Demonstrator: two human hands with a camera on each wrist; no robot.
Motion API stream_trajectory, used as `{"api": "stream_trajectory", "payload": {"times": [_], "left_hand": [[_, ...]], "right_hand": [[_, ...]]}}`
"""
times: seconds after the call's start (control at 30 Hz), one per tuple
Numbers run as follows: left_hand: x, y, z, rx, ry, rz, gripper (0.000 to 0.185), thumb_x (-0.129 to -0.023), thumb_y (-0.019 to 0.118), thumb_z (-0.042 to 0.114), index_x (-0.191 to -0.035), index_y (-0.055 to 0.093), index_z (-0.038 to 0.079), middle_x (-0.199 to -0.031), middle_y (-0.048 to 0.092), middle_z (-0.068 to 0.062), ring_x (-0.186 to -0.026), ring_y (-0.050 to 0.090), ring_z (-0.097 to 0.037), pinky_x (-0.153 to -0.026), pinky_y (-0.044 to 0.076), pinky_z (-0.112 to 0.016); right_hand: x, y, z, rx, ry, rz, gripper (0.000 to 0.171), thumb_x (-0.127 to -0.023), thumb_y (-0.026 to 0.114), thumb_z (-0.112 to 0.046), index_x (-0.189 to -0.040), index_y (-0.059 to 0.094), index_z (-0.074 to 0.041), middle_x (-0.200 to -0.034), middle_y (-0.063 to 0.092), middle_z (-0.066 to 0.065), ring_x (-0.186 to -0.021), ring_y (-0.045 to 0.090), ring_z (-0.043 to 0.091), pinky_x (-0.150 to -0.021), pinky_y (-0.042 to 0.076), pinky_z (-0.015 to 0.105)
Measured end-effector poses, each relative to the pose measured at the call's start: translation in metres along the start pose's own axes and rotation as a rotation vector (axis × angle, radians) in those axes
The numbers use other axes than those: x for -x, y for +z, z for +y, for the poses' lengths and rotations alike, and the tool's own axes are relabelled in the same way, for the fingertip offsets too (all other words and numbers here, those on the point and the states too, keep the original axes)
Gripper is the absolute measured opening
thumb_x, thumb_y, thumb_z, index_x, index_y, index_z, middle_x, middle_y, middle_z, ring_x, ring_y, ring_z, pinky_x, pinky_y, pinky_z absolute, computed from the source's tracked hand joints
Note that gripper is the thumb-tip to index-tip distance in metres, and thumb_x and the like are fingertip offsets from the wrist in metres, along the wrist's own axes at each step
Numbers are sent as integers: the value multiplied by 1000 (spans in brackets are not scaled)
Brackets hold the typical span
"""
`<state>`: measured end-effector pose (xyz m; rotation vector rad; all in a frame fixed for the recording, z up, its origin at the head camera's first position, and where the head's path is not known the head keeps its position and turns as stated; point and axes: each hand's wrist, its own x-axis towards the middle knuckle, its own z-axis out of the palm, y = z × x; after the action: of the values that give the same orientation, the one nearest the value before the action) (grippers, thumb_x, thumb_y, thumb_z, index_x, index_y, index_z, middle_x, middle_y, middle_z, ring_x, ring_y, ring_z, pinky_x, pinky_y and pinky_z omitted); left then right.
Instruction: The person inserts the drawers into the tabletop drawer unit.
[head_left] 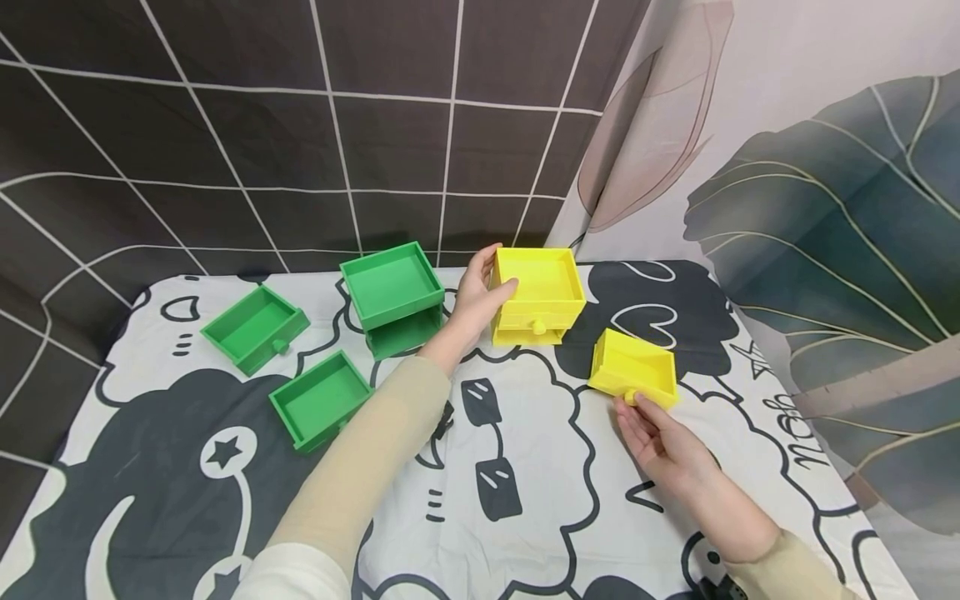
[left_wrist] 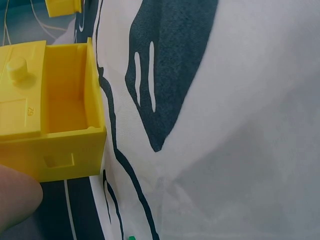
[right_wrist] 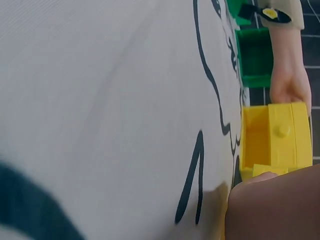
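Head view above, wrist views close, sideways

1. Green cabinet (head_left: 393, 297): one, standing just left of the yellow cabinet (head_left: 537, 296).
2. Loose green drawers: two, one (head_left: 255, 327) and another (head_left: 321, 398), both farther left of the yellow cabinet.
3. Yellow cabinet: one.
4. Loose yellow drawer (head_left: 633, 368): one, right of the yellow cabinet.
5. Hands: two.

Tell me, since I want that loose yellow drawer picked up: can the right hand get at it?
Probably yes. The right hand lies open just in front of the loose yellow drawer, fingertips at its knob, with nothing between them.
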<state>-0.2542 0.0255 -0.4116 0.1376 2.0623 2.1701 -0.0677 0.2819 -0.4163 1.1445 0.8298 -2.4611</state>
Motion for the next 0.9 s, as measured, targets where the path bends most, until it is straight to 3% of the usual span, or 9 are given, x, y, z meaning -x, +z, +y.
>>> {"api": "stream_trajectory", "payload": {"times": [0.9], "left_hand": [[1, 0, 0, -11, 27, -1, 68, -99, 64, 0, -162, 38, 11, -168, 41, -8, -160, 34, -22, -136, 27, -32]], "right_hand": [[-10, 21, 37, 238, -42, -80, 23, -111, 57, -20, -96, 73, -15, -94, 82, 0, -92, 79, 5, -94, 63, 18]]}}
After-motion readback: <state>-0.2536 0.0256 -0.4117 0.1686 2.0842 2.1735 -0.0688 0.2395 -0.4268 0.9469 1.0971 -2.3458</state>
